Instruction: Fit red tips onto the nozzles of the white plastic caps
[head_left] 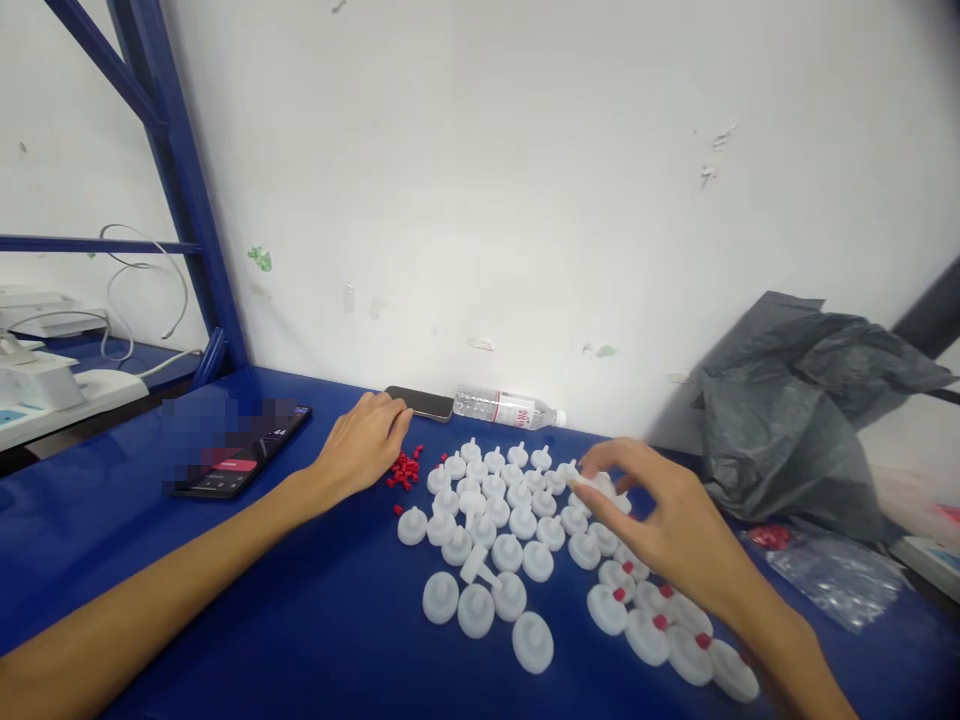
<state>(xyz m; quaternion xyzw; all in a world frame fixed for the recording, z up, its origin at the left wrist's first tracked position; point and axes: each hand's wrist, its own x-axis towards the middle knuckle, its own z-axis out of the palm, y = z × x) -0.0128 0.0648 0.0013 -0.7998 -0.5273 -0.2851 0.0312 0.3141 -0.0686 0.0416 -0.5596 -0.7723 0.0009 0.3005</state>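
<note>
My left hand (365,442) is at a small pile of red caps (406,468), its fingers bent down and closed. Whatever is in its fingertips is hidden behind the hand. My right hand (660,505) pinches a white round plastic piece (600,487) between thumb and fingers, over the right side of the group. Many white disc-shaped pieces with short stems (507,552) stand on the blue table between the hands. Under my right forearm, several similar pieces (647,636) carry red caps on their stems. A white T-shaped piece (475,563) lies among the discs.
A clear bottle (510,408) lies by the wall, beside a dark phone (420,402). Another phone (244,455) with a lit screen lies at left. To the right are a grey plastic bag (802,410) and a clear bag (836,575). A blue frame post (180,180) rises at left.
</note>
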